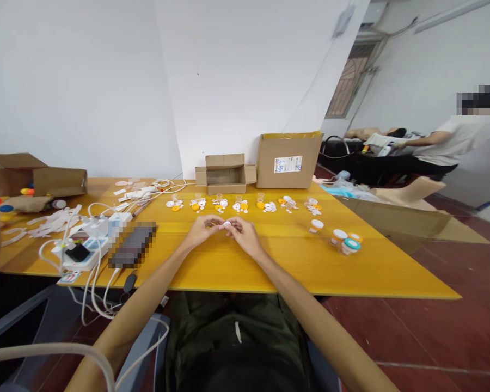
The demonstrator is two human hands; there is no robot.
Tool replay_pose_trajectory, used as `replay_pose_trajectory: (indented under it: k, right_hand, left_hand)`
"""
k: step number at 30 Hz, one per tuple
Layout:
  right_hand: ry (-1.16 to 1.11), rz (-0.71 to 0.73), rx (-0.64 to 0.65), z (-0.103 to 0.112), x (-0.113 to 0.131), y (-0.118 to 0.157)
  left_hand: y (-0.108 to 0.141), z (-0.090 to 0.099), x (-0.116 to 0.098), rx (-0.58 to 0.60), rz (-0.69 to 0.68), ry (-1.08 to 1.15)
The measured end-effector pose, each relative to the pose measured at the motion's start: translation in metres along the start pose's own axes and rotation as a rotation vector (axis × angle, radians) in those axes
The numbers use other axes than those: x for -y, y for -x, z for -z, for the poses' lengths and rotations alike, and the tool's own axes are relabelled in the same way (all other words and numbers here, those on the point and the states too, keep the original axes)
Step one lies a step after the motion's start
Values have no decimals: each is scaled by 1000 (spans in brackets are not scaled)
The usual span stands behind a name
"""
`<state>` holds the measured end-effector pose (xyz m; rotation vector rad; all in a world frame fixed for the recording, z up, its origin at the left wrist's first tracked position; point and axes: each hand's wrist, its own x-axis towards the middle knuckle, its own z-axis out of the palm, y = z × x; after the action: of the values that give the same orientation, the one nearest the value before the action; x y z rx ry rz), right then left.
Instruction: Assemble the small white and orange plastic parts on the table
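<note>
Pinching: left hand (206, 228) and right hand (243, 233), fingertips meeting on white piece (227, 223)
Piece spot: between hands, over table (228, 272), nearer than lid clusters (240, 206)
Piece axis, pointing: too small, partly covered, can't tell

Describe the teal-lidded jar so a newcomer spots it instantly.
On the yellow table, look right, past the right hand, to a small group of lidded jars. The teal-lidded jar sits nearest the table's front edge; its neighbours' lids look white or orange.

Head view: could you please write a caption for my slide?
Left hand and right hand hold a small white piece at a yellow table, with white and orange parts beyond.
</note>
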<state>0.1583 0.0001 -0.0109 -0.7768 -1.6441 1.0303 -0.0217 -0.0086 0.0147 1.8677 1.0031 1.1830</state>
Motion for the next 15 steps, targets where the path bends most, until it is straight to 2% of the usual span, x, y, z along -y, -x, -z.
replay_pose_trajectory:
  k: [4,15]
  right_hand:
    - [-50,-16,-7,-1,1,0]
    - [-52,-16,36,-3,0,1]
  left_hand:
    - [1,0,-1,7,-20,-68]
    - [1,-2,0,-19,-56,-72]
